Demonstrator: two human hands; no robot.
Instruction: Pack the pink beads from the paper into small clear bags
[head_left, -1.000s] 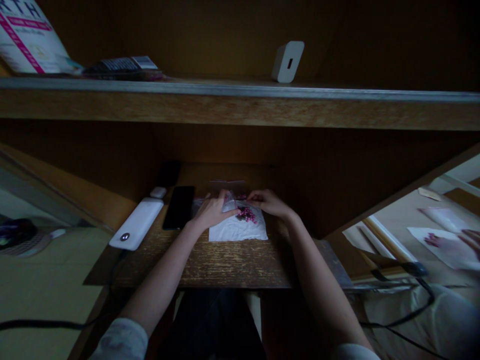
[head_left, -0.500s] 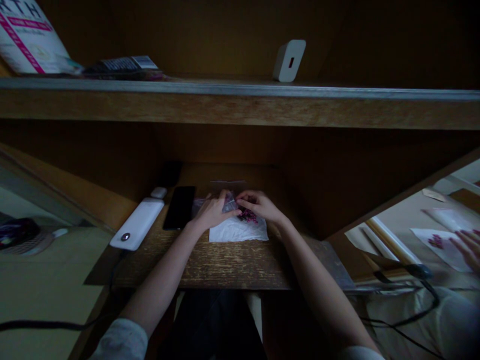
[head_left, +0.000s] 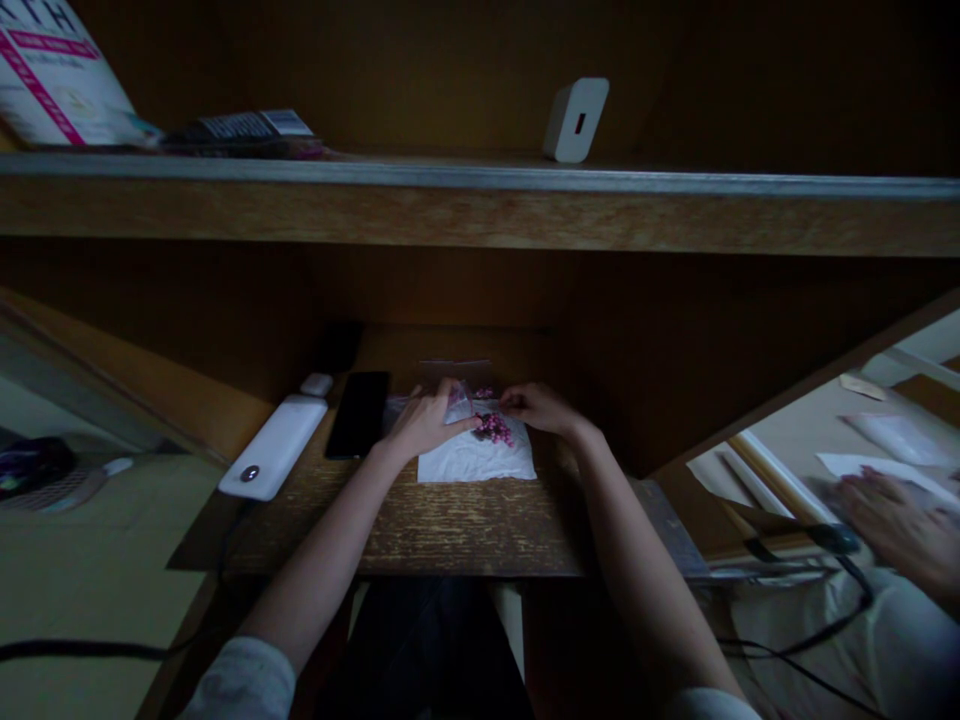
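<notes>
A white sheet (head_left: 469,465), like tissue or cloth, lies wrinkled on the brown wooden surface. On it sits a cluster of small pink bead-like pieces (head_left: 495,430), with a few more just behind. My left hand (head_left: 427,425) is closed on a clear plastic bag (head_left: 459,402) at the sheet's back left, its thumb reaching toward the cluster. Right of the pieces, my right hand (head_left: 546,408) hovers over the sheet's back right edge with its fingertips pinched together. Whatever they hold, if anything, is too small to make out.
Left of the sheet lie a black phone (head_left: 358,415) and a white power bank (head_left: 274,450) with a cable. A shelf edge (head_left: 480,215) crosses above my hands, bearing a white charger plug (head_left: 577,120). At the far right, another person's hands (head_left: 900,525) work over white paper.
My right hand has drawn back to the right, uncovering more of the pink pieces. My left hand stays in place. The other person's hands have moved left over their paper.
</notes>
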